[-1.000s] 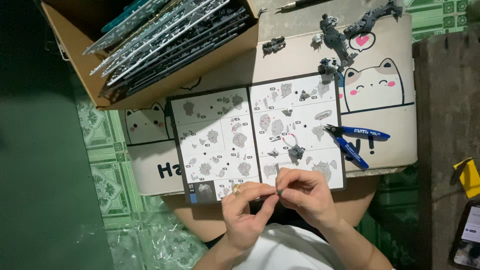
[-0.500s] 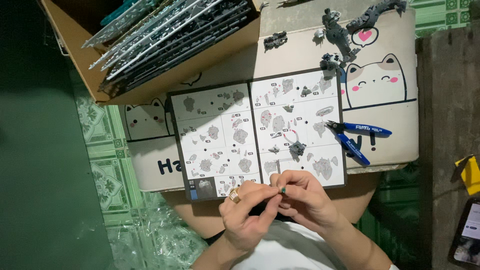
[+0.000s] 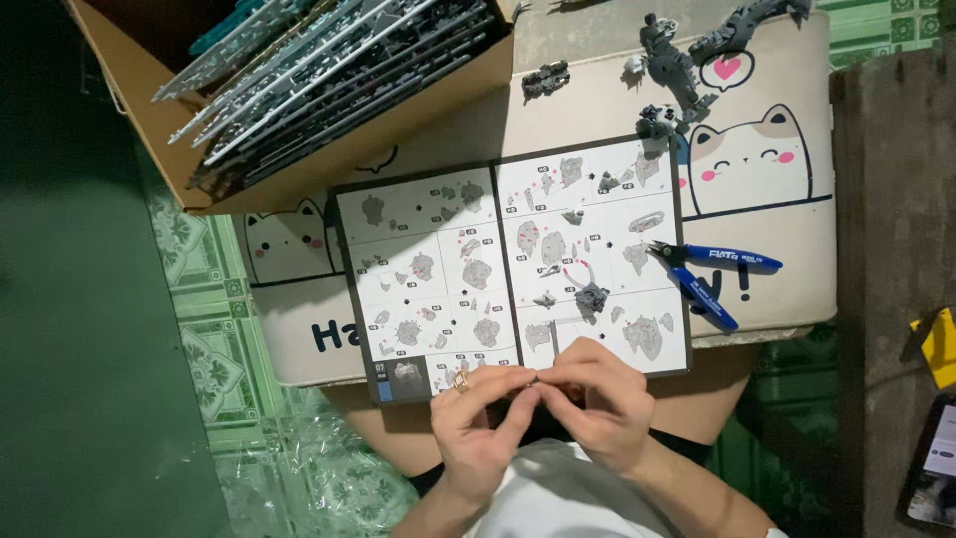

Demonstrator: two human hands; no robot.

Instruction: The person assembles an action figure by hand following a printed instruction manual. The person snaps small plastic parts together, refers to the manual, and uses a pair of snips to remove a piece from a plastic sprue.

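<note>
My left hand (image 3: 476, 423), with a ring on one finger, and my right hand (image 3: 597, 399) meet at the near edge of an open instruction booklet (image 3: 508, 264). Both pinch a tiny grey model part (image 3: 535, 378) between their fingertips; it is mostly hidden. A small dark assembled piece (image 3: 592, 297) lies on the booklet's right page, just beyond my right hand. Blue-handled nippers (image 3: 709, 274) lie to the right of the booklet on a low cream table (image 3: 777, 214) printed with cartoon cats.
A cardboard box (image 3: 329, 90) of plastic part frames stands at the far left of the table. Several dark assembled model pieces (image 3: 669, 70) lie at the far right. Clear plastic wrap (image 3: 329, 468) lies on the green tiled floor. A yellow object (image 3: 936, 344) sits at the right edge.
My hands have stayed together on the small part, shifting slightly as the fingers work it. The view has drifted a little; nothing on the table has moved.
</note>
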